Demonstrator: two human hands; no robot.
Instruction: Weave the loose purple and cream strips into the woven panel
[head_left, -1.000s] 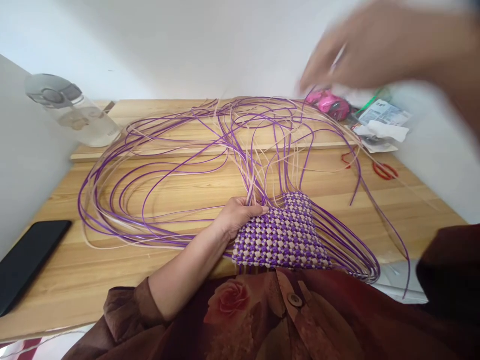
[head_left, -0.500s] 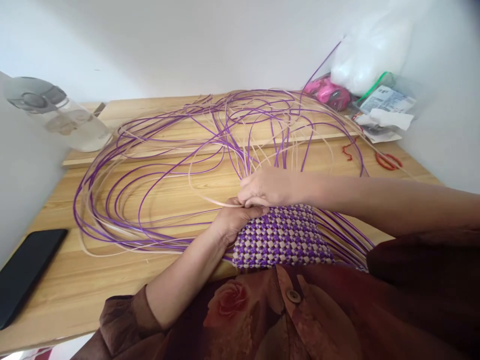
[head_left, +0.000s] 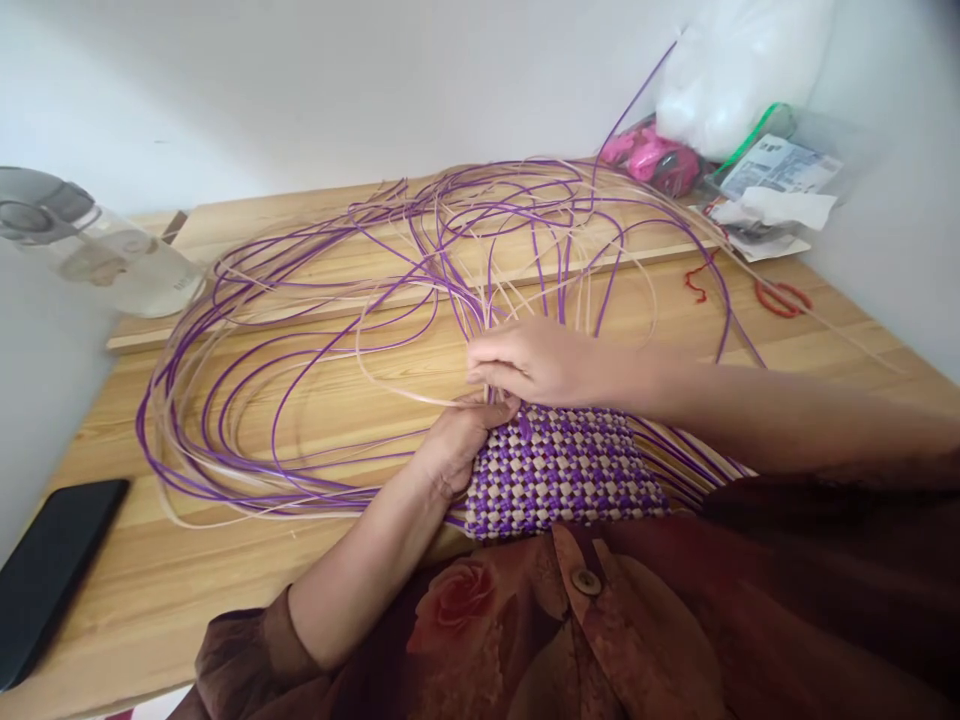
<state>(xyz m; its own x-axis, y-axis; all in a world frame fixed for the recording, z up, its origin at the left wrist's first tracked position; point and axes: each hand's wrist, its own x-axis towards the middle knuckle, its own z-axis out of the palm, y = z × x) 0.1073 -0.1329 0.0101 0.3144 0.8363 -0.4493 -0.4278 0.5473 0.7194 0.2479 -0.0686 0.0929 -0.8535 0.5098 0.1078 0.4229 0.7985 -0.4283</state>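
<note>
- The woven purple-and-tan piece (head_left: 562, 475) is by the worktop's (head_left: 187, 560) near edge, right up against the shirt (head_left: 510, 640).
- The part that is done looks neat, with small checks in rows.
- Lots of long loose strands (head_left: 345, 497) loop to the left edge and the far edge. They are not woven, so I think much is left.
- The left hand (head_left: 461, 440) pinches the piece's far left corner.
- The right hand (head_left: 536, 360) has its fingers bent in, over strands just above that corner. I can't tell if it grips one.
</note>
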